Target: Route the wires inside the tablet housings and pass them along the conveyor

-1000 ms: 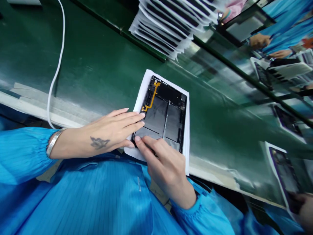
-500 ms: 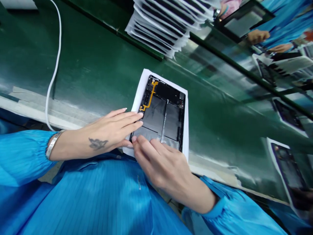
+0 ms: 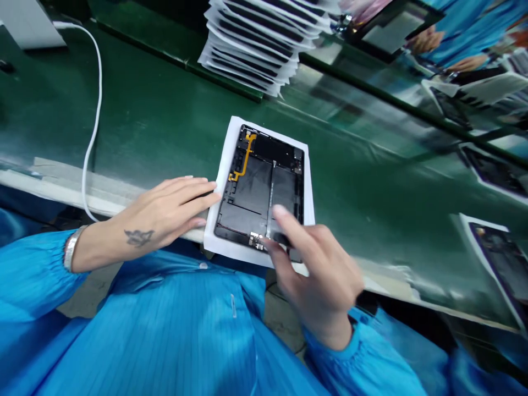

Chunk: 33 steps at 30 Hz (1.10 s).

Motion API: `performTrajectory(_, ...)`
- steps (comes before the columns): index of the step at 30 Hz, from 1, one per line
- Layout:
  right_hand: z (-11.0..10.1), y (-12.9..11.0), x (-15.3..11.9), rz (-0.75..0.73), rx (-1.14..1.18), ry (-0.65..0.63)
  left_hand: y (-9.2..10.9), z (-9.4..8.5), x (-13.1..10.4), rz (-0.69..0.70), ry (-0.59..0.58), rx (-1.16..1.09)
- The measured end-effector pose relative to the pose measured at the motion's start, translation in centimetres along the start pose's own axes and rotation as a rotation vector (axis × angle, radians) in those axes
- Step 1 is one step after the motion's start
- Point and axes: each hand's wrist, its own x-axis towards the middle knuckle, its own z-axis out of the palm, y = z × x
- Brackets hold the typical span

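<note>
An opened tablet (image 3: 251, 192) lies on a white foam sheet (image 3: 225, 148) on the green bench. Its dark battery cells, an orange flex cable (image 3: 246, 159) and a small circuit board (image 3: 256, 240) at the near edge are exposed. My left hand (image 3: 169, 212) rests flat at the sheet's left edge, fingers stretched out and holding nothing. Over the tablet's near right corner is my right hand (image 3: 317, 269), slightly blurred, with thumb and index finger apart. Nothing shows between them; the thumb tip is close to the circuit board, and whether it touches I cannot tell.
A stack of foam-wrapped sheets (image 3: 259, 49) stands at the back. A white cable (image 3: 98, 104) runs down the bench at left from a white block (image 3: 31, 25). More tablets on foam (image 3: 501, 253) lie at right. Co-workers' hands (image 3: 427, 39) are at the upper right.
My right hand has lifted from the tablet's near left corner and moved right, its fingers parting and uncovering the circuit board. My left hand has drawn back left off the tablet.
</note>
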Motion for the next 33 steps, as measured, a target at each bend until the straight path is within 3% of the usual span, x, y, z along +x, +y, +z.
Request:
performTrajectory(3,-0.5,-0.9,-0.8,0.225,0.300,0.171,0.5,-0.3,0.2,0.091,0.050,0.017)
performTrajectory(5,-0.4,-1.3,-1.1,0.264,0.418,0.130,0.9,-0.2,0.5,0.187,0.071,0.044)
performTrajectory(8,0.4,-1.5,-2.0,0.193,0.484,0.013,1.3,0.1,0.8,0.277,0.101,0.097)
performTrajectory(13,2.8,-1.8,-3.5,-0.014,0.456,0.124,1.4,0.4,0.6,0.280,0.117,0.099)
performTrajectory(17,3.6,-2.2,-3.7,-0.030,0.318,0.121,1.4,0.4,0.4,0.273,0.116,0.092)
performTrajectory(25,2.7,-1.8,-5.3,0.033,0.202,0.157,1.7,0.4,0.4,0.234,0.047,0.096)
performTrajectory(29,2.1,-1.3,-4.2,0.081,0.380,0.157,2.1,0.0,1.2,0.268,-0.034,0.191)
performTrajectory(33,2.1,-1.1,-1.1,0.225,0.683,0.038,2.9,-0.5,2.0,0.255,-0.156,0.306)
